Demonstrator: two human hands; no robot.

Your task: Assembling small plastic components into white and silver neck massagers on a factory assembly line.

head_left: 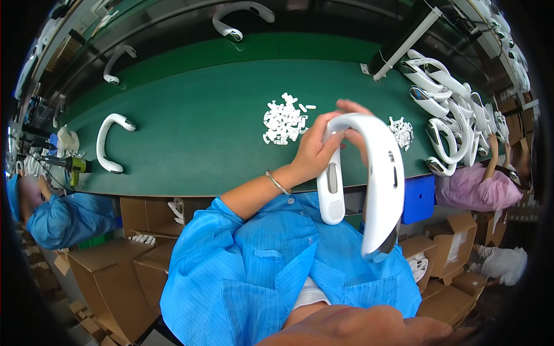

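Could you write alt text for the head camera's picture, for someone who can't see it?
A person's left hand holds a curved white device, with the right hand partly hidden behind it, at a green table. Small white parts lie in two piles, with more curved devices heaped to the right.

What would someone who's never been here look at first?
Probably the big white curved gadget, gripped by the left hand in front of the blue shirt. Next, maybe the pile of little white pieces near the middle of the green table, and the heap of similar curved gadgets toward the table's right end.
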